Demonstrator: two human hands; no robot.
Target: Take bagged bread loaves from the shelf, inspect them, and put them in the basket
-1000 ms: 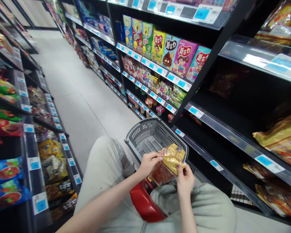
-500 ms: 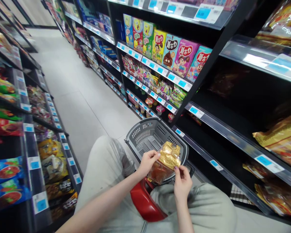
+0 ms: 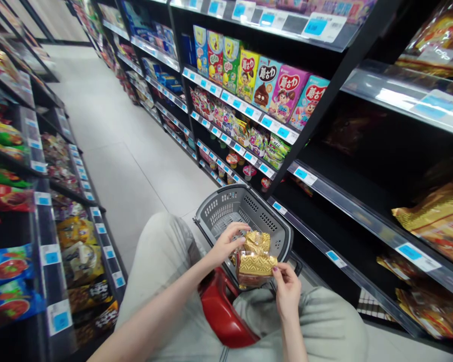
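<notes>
A snack packet with a gold patterned band and clear, brownish sides (image 3: pixel 257 265) is held tilted over the near end of a grey shopping basket (image 3: pixel 226 206). My left hand (image 3: pixel 229 245) grips its upper left side, fingers curved over the edge. At the right end of the gold band, my right hand (image 3: pixel 288 285) pinches the corner between thumb and fingers. Another crinkled gold part (image 3: pixel 257 241) shows just beyond the band; whether it belongs to the same packet I cannot tell. The basket's red handle (image 3: pixel 226 314) lies towards me, between my legs.
Shelves of boxed snacks (image 3: pixel 266 83) and small bags (image 3: pixel 275 151) rise ahead. Gold snack bags (image 3: pixel 434 216) lie on the right shelves. A left shelf holds blue packets (image 3: pixel 11 264). Between the shelves, a pale tiled aisle (image 3: pixel 109 125) runs away from me.
The packet has turned and shifted slightly down and left, so its gold band faces me more. My left hand's fingers have moved up and over its edge. My right hand has dropped slightly.
</notes>
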